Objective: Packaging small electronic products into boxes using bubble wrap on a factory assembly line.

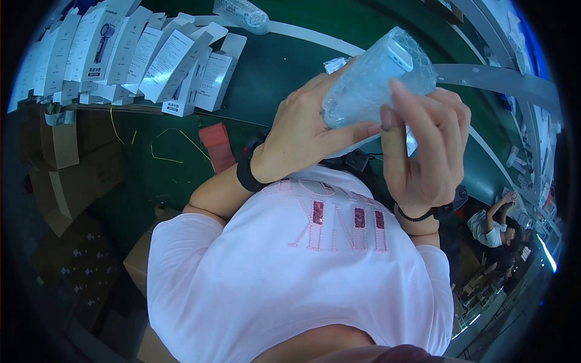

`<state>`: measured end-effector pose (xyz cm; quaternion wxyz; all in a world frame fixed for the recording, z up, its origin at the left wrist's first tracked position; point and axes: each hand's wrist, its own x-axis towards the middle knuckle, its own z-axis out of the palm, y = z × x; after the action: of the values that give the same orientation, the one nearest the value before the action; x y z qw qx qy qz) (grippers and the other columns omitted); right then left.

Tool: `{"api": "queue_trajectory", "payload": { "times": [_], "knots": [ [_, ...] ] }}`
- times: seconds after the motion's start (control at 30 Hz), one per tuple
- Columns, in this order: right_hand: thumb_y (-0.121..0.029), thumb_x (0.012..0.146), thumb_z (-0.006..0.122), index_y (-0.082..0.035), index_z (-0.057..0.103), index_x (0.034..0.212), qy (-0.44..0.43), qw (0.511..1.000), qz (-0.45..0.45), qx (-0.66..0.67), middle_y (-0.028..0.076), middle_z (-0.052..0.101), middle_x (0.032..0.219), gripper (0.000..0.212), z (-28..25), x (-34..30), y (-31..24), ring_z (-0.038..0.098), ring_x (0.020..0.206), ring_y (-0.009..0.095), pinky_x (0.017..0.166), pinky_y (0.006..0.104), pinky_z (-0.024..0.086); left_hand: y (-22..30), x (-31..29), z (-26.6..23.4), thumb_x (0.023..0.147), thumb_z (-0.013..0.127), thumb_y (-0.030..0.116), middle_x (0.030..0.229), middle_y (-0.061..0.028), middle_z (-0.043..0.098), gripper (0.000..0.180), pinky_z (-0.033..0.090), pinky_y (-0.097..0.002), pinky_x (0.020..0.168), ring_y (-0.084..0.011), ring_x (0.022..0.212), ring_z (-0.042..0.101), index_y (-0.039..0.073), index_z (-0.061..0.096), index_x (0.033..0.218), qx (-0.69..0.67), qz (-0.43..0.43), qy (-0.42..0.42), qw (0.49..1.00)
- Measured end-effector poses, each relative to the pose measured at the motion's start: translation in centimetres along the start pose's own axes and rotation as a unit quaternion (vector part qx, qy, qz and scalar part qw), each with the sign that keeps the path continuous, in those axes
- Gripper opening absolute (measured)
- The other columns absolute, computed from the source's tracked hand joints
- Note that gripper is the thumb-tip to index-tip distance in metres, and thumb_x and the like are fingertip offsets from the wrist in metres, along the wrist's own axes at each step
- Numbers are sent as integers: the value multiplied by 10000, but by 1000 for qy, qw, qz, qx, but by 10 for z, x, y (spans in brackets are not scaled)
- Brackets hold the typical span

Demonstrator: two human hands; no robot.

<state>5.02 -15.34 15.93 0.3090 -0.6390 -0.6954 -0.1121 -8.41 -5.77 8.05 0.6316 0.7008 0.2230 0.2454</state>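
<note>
My left hand (308, 118) is closed round a bubble-wrap sleeve (357, 97), its thumb across the near end. Inside the clear wrap shows a pale blue device (399, 54) with a rounded end; the rest of its shape is blurred by the plastic. Beside the sleeve, my right hand (430, 139) is curled, thumb and forefinger drawn near each other against the wrap. Whatever sits between those fingertips is too small to make out. Past my left hand lies a small shiny packet (334, 65). Another bubble-wrapped piece (242, 14) rests farther back on the table.
White printed cartons (163, 63), several with flaps raised, crowd the left of the green table (260, 72). Brown cardboard boxes (72, 175) stand below at left, near a red piece (216, 145). A grey metal frame (490, 78) curves along the right; another person (490, 227) sits beyond.
</note>
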Motion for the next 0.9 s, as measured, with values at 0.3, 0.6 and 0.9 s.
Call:
{"api": "queue_trajectory", "payload": {
  "times": [0.3, 0.6, 0.9],
  "knots": [
    [-1, 671, 774, 14, 690, 1020, 40, 997, 58, 24, 119, 609, 893, 359, -6, 0, 8, 574, 769, 237, 675, 318, 475, -3, -6, 4, 735, 734, 285, 923, -171, 636, 659, 496, -356, 710, -305, 794, 629, 44, 517, 1309, 6, 56, 9, 998],
    [-152, 753, 767, 56, 664, 1016, -19, 998, -30, 55, 131, 592, 981, 351, -20, -13, 19, 584, 801, 263, 657, 347, 492, -7, -19, 21, 688, 743, 217, 829, -140, 621, 646, 484, -347, 657, -283, 726, 600, 37, 548, 1277, -63, 35, -53, 996],
    [-460, 823, 688, -83, 494, 1136, -32, 999, 0, 17, 106, 551, 977, 526, -34, -27, 1, 582, 903, 278, 920, 500, 445, -4, -8, 22, 622, 767, 199, 870, -90, 631, 730, 485, -346, 713, -263, 778, 588, 58, 545, 1303, -25, 105, 42, 993]
  ]
}}
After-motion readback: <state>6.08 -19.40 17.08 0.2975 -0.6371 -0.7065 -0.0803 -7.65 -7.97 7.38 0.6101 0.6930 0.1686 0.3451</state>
